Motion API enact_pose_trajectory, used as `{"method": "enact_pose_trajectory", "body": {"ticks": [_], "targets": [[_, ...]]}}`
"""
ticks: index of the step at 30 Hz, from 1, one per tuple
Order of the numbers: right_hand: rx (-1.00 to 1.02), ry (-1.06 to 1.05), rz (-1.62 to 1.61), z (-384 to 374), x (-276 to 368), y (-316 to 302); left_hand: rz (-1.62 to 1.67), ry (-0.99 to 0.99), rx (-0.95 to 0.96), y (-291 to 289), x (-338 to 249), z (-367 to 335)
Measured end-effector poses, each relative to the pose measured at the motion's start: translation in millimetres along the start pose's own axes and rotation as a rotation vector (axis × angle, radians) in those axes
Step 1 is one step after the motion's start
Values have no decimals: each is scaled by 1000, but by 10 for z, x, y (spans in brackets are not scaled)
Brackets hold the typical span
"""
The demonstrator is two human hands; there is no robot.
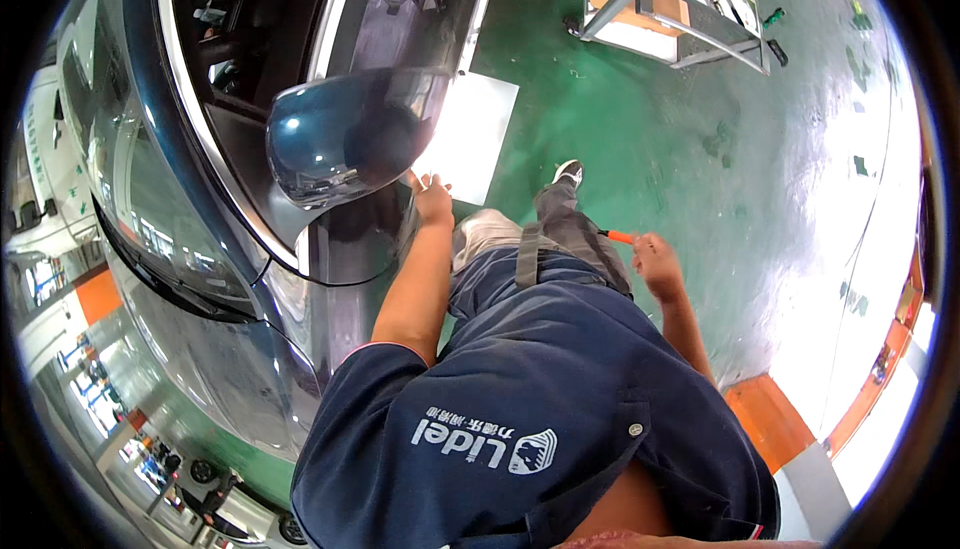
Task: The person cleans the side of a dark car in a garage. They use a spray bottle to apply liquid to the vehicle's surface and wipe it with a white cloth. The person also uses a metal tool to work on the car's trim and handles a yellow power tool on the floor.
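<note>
Far left, a dark blue car [205, 369], its wing mirror [350, 139] jutting out just by the left hand [433, 201]; can't tell if they touch. Left fingers are partly curled with something pale at the tips, can't tell if pinched. Risk: a careless arm swing could knock the mirror housing or mark its paint. White panel [485, 139] just beyond that hand; if it is loose, a step onto it could slip, can't tell how it's fixed. Right hand [657, 264] is well apart from the car, fingers wrapped round an orange-handled tool [622, 237], dark end pointing at the trousers [575, 239]. Risk: an inward swing could jab the leg; a slack grip could drop the tool on the floor [620, 169]; turned carward, the tip could scratch. Upper right, trolley [608, 14], cluttered top, a green handle [773, 17] and a black handle [777, 52] by its edge; a bump could shake them off. Counts, left to right: near car one, mirror one, left hand one, white panel one, visible shoe [568, 172] one, orange-handled tool one, right hand one, trolley one, green handle one, black handle one; trolley clutter too jumbled to count.
</note>
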State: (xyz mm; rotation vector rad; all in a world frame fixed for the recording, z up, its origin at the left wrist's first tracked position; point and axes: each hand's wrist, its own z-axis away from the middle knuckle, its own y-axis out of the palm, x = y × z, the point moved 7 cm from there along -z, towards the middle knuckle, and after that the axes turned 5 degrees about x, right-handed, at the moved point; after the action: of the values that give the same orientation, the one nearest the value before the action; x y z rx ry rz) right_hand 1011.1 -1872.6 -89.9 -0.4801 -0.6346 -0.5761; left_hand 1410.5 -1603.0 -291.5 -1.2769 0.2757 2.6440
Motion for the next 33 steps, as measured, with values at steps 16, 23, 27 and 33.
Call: {"method": "enact_pose_trajectory", "body": {"ticks": [16, 23, 27, 33], "targets": [[-42, 105, 287, -874, 544, -1527, 508, -414, -21, -230, 681, -774], [-1, 119, 264, -1086, 995, -1465, 11, -254, -406, 281, 124, -142], [-5, 103, 333, -1467, 1310, -1568, -93, -266, -390, 430, -32, -73], [-93, -179, 301, -2497, 1515, -1844, 83, -297, -608, 714, -376, -87]]}}
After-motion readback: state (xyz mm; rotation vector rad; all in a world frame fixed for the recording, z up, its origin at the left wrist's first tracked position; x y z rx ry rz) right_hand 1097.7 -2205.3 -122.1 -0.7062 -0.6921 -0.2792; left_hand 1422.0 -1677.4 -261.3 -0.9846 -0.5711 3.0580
